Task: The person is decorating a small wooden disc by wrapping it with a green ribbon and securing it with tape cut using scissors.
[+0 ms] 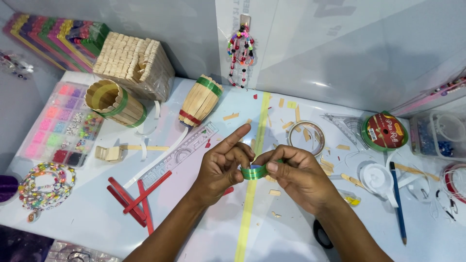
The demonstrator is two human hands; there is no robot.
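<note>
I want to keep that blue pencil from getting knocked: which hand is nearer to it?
Right. The right hand pinches the green ribbon loop mid-table, with the blue pencil lying off to its right. The left hand holds the loop's other side, farther away.

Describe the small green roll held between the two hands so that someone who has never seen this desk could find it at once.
Start at the white table and follow the yellow strip running down its middle. Just above it, the left hand and right hand meet around a small green tape roll. It is shiny, narrow and lifted off the table, unlike the larger red-labelled ribbon spool lying flat.
</note>
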